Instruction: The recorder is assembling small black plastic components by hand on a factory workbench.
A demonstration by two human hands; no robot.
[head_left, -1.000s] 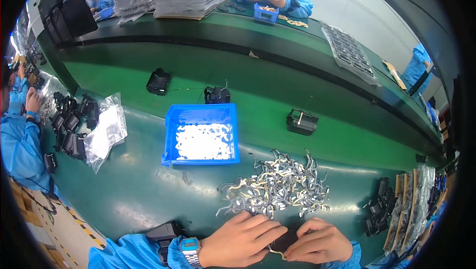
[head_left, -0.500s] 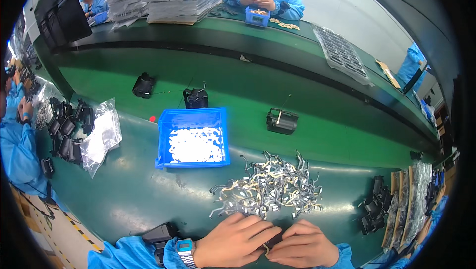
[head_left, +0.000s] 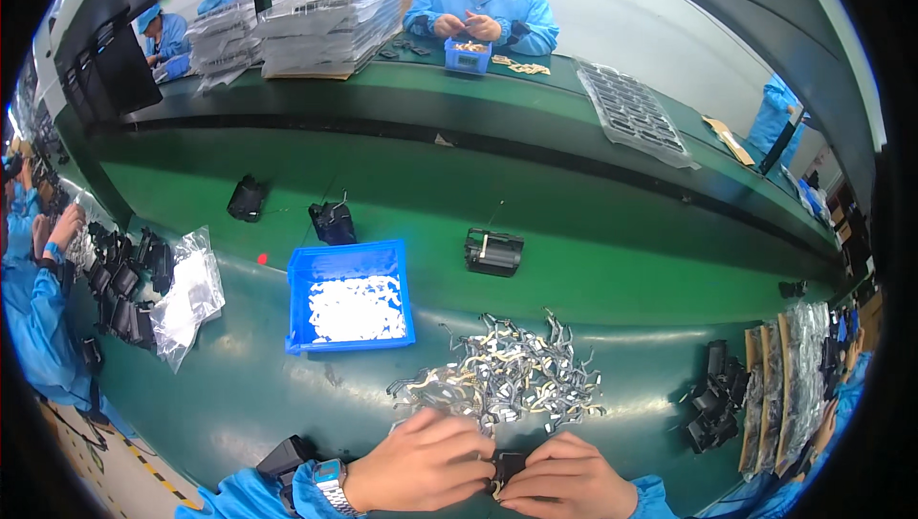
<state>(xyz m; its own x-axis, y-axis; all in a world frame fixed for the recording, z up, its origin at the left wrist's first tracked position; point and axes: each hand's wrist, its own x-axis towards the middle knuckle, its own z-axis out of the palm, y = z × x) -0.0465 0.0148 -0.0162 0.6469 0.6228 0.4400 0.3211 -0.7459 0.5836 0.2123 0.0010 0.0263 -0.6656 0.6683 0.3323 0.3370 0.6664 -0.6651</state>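
L hand [head_left: 426, 462]: grasping blk part [head_left: 510, 464], L edge. R hand [head_left: 566, 477]: same, R edge. Pale wire [head_left: 496, 489] betw.; best kept slack, unpinched.

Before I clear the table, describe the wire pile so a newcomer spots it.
On the near green table, find the big blue bin of white pieces. Right of it, just beyond the left hand and right hand, lies the wire pile. Unlike the bin's white pieces, it is a loose tangle of dark and cream strands.
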